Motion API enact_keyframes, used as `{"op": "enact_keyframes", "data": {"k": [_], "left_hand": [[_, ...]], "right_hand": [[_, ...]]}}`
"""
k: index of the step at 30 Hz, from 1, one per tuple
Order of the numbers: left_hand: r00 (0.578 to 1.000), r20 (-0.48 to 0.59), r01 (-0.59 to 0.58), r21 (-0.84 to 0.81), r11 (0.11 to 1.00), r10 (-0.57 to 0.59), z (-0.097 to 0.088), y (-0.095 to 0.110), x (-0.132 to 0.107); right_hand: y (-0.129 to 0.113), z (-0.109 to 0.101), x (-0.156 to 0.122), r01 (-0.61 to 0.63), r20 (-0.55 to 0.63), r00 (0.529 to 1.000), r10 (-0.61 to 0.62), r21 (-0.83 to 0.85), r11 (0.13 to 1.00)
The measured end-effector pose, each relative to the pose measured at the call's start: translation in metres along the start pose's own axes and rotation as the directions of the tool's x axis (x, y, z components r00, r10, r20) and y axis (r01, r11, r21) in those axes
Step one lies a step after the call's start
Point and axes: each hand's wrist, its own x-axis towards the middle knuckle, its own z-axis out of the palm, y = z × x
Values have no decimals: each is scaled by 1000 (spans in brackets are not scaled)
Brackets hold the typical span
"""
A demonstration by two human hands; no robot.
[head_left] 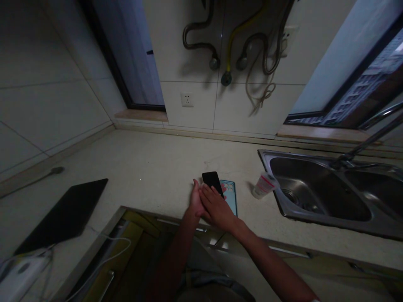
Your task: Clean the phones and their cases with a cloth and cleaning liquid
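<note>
Both my hands meet over the pale countertop near its front edge. My right hand (217, 206) lies on top, fingers wrapped round a black phone (212, 180) whose upper end sticks out beyond the fingertips. My left hand (195, 200) sits under and to the left of it, fingers together against the phone's side. A teal phone case (231, 193) lies flat on the counter just right of the phone, partly covered by my right hand.
A small white plastic cup (263, 185) stands by the steel sink (317, 191) at the right, with a tap (368, 140) above. A black flat slab (64, 214) lies at the left, a white device with cable (22, 274) at the bottom left. Hoses (252, 50) hang on the tiled wall.
</note>
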Motion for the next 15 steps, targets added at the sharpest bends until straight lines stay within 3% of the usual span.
{"op": "enact_keyframes", "data": {"k": [5,8,11,15], "left_hand": [[1000,8,-1,-16,1000,1,-1,4,-3],[999,36,-13,4,1000,13,-2,3,-2],[999,51,7,22,1000,-9,-3,0,0],[998,52,37,58,998,-40,-6,-2,2]], "right_hand": [[-9,2,-50,-21,-47,999,21,10,1000],[-7,-1,-72,-117,-96,988,118,15,993],[-3,-2,-79,-216,-135,966,220,39,976],[3,-2,-68,-265,-181,941,285,128,956]]}}
